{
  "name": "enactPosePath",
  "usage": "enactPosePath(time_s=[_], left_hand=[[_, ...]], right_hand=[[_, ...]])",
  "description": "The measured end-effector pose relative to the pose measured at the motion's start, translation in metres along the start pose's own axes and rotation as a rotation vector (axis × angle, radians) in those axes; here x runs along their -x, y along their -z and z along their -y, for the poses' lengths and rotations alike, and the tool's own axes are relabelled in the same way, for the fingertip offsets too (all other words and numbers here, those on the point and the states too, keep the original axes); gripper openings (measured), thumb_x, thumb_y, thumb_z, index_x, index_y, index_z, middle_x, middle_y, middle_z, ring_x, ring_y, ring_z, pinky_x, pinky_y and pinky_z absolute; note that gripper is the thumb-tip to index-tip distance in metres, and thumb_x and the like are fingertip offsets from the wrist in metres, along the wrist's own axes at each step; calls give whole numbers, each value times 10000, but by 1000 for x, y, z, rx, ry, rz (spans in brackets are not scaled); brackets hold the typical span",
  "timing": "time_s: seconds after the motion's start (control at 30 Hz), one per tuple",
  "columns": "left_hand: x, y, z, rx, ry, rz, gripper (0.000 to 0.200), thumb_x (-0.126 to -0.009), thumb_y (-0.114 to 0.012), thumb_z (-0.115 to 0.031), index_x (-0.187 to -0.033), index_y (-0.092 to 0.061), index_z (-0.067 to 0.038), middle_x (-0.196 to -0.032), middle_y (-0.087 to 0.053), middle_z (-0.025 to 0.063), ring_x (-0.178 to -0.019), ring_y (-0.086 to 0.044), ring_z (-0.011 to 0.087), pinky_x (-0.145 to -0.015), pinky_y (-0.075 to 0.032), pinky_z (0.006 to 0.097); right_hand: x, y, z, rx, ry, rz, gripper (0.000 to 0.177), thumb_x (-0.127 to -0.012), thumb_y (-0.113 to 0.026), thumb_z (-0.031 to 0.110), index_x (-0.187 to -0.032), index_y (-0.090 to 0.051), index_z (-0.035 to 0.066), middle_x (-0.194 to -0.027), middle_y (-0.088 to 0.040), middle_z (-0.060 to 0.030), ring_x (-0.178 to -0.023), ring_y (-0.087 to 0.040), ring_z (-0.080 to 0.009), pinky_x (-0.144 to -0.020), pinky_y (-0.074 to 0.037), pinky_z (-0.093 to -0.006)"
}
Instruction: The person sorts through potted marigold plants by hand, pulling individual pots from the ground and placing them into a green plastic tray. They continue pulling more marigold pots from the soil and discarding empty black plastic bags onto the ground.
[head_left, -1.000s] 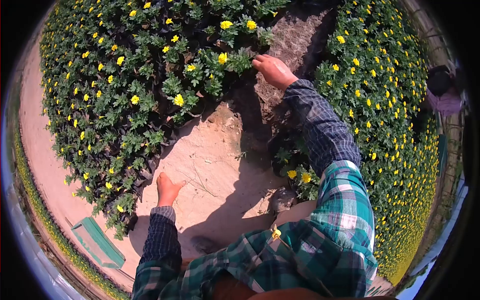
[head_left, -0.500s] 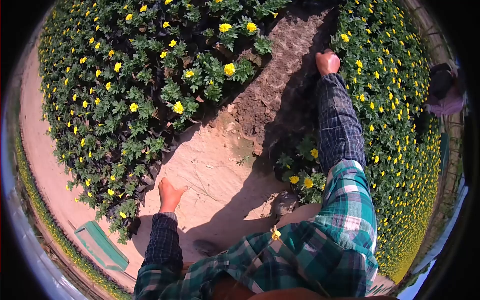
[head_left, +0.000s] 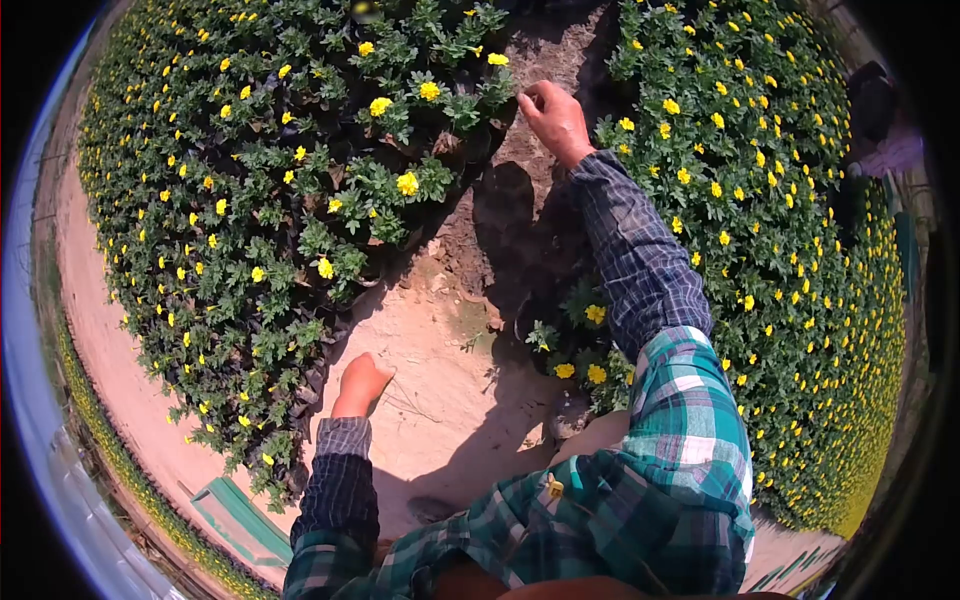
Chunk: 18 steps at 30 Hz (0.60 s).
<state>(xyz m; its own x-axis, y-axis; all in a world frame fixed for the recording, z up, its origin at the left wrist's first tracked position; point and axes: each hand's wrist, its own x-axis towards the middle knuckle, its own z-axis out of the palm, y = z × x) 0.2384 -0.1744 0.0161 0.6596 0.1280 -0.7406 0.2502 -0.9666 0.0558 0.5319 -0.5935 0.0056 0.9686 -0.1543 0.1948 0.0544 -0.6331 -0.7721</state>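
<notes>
My right hand (head_left: pixel 556 120) reaches over the bare soil strip (head_left: pixel 530 150) between two beds of yellow marigolds. Its fingers are curled into a pinch at the edge of the left marigold bed (head_left: pixel 300 200); whatever they may hold is too small to make out. My left hand (head_left: pixel 362 384) hangs lower, above the pale ground, beside the near edge of that bed. Its fingers are drawn together, and nothing shows in them. Dark bags surround the bases of the marigold plants.
The right marigold bed (head_left: pixel 740 200) runs along my right arm. A few marigold plants (head_left: pixel 590 372) stand close to my knee. A green trough-like object (head_left: pixel 240 520) lies at lower left. Another person (head_left: pixel 890 150) is at the far right edge.
My right hand has moved left from the right bed across the soil strip to the left bed's edge. My left hand has shifted slightly right, its spread fingers now closed. The view has tilted.
</notes>
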Motion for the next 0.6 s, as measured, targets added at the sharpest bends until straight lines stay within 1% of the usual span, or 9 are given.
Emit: enactPosePath(time_s=[0.03, 0.1, 0.13, 0.2, 0.23, 0.3, 0.33, 0.43, 0.6], left_hand=[[-14, 12, -37, 110, -102, -73, 426, -712, -758, -309, -871, -564, 36, -893, -623, 236, -892, -608, 376, -777, -481, 450], [-46, 39, -119, 389, -379, -107, 339, -727, -759, -222, -764, -502, -4, -745, -565, 179, -729, -563, 339, -665, -451, 429], [-58, 58, -164, 417, -407, -101, 347, -719, -770, -212, -798, -502, -5, -807, -573, 189, -801, -567, 323, -692, -446, 421], [-90, 71, -223, 287, -526, -169, 459, -669, -815, -254, -921, -523, -5, -949, -576, 194, -930, -556, 335, -783, -453, 413], [-95, 63, -241, 294, -530, -163, 459, -669, -815, -254, -921, -523, -5, -949, -576, 194, -930, -556, 335, -783, -453, 413], [-106, 46, -269, -53, -394, -350, 694, -587, -865, -321, -1077, -497, 5, -1084, -541, 198, -1032, -519, 373, -878, -441, 415], [-114, 42, -276, -125, -336, -261, 870, -504, -896, -368, -1148, -464, 27, -1130, -517, 208, -1068, -497, 392, -936, -422, 427], [-103, 54, -285, -141, -291, -232, 845, -496, -903, -335, -1123, -474, 34, -1125, -513, 219, -1079, -489, 374, -927, -426, 424], [-111, 45, -284, -79, -243, -241, 756, -505, -906, -240, -1094, -486, -21, -1129, -484, 180, -1079, -473, 378, -868, -477, 435]], right_hand=[[-14, 6, -17, 58, -83, -179, 205, -801, -642, 241, -862, -618, 46, -811, -628, -146, -820, -603, -340, -735, -473, -424], [-27, 42, -35, 340, -256, -267, 198, -802, -598, 168, -920, -596, 9, -963, -595, -226, -898, -588, -386, -780, -481, -441], [-37, 51, -56, 452, -372, -219, 221, -808, -546, 118, -994, -591, 8, -1065, -551, -276, -966, -572, -421, -838, -481, -448], [-39, 68, -74, 547, -432, -139, 258, -814, -510, 88, -1048, -585, 8, -1104, -527, -296, -1026, -562, -422, -889, -476, -438], [-41, 69, -82, 557, -433, -138, 258, -814, -510, 88, -1048, -585, 8, -1104, -527, -296, -1026, -562, -422, -889, -476, -438], [-43, 69, -98, 660, -461, 5, 256, -820, -509, 82, -1039, -611, -3, -1094, -568, -281, -1020, -586, -402, -882, -488, -439], [-42, 71, -98, 671, -462, 25, 256, -820, -509, 82, -1039, -611, -3, -1094, -568, -281, -1020, -586, -402, -882, -488, -439], [-45, 74, -90, 731, -396, 78, 230, -813, -497, 63, -944, -679, 10, -1008, -653, -209, -949, -634, -381, -818, -521, -444], [-59, 81, -99, 790, -221, 199, 202, -757, -511, 49, -874, -667, -5, -933, -646, -234, -912, -622, -410, -788, -509, -466]])
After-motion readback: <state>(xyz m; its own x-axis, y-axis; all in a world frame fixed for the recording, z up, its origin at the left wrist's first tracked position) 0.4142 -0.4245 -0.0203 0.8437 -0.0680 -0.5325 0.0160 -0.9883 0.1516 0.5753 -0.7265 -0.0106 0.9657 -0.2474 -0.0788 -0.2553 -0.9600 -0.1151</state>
